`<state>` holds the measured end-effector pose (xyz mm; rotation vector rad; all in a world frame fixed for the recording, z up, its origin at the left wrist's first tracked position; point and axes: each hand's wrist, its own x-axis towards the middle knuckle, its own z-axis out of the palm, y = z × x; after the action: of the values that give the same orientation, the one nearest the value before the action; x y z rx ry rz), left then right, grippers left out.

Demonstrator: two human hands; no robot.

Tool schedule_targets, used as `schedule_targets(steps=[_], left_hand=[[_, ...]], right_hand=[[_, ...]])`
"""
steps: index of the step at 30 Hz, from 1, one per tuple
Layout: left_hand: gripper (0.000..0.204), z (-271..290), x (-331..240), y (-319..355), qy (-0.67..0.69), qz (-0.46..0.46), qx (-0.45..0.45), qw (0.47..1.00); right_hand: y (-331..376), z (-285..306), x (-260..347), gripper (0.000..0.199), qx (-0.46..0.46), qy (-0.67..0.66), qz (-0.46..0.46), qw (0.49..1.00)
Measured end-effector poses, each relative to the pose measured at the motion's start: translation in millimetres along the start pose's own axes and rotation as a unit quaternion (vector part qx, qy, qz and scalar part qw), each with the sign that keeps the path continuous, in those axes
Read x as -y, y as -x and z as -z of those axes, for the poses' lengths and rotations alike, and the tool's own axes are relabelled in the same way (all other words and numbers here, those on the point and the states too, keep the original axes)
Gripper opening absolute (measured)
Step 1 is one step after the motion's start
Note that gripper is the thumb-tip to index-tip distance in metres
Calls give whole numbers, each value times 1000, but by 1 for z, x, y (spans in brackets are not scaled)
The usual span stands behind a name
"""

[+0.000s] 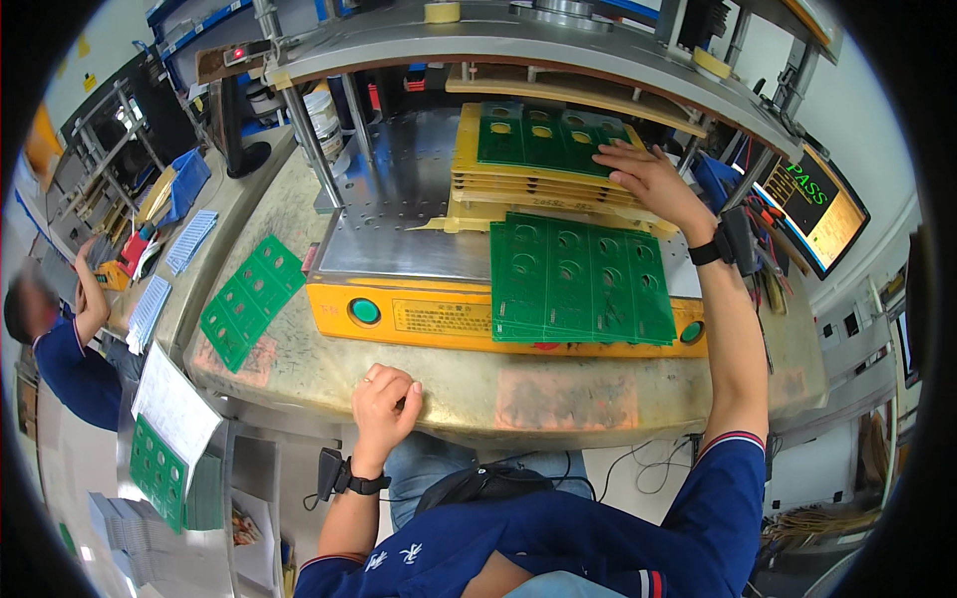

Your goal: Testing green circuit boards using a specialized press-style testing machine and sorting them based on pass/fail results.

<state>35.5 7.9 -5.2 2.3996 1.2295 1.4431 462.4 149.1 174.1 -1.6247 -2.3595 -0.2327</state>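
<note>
My right hand (648, 181) reaches forward with its fingers stretched out, its fingertips at the right edge of a green circuit board panel (553, 151). That panel lies on a yellow test fixture (466, 159) under the raised upper plate of a bench press. A stack of green circuit board panels (583, 284) with round cut-outs rests at the front of the press bed, overhanging its yellow front. Near the table's front edge, my left hand (387, 409) is curled into a loose fist, with nothing visible in it. Another green panel (251, 299) lies on the table to its upper left.
Steel posts (309, 145) carry the press's upper plate (478, 55) above the bed. Green buttons (365, 312) sit on the yellow front. A monitor (822, 209) stands at right. At lower left are more panels (158, 468); a co-worker (75, 349) sits at far left.
</note>
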Motion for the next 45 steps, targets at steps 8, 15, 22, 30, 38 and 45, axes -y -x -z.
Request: schedule_targets(steps=[8,15,22,30,38,45], left_hand=[[7,16,3,-1,31,103,49,993],[25,3,3,-6,-131,114,80,981],[27,-3,4,-5,-213,109,65,969],[23,-5,3,-4,-133,84,-45,987],[15,-6,9,4,-73,103,-61,990],[18,-11,9,11,-70,150,-60,984]], right_hand=[[133,26,99,38,-175,-14,89,980],[240,-82,164,10,-143,-313,-44,938],[230,-117,185,8,-209,-331,-101,915],[234,-118,185,7,-209,-335,-113,912],[234,-123,183,8,-216,-324,-106,915],[236,-121,182,10,-217,-310,-112,919]])
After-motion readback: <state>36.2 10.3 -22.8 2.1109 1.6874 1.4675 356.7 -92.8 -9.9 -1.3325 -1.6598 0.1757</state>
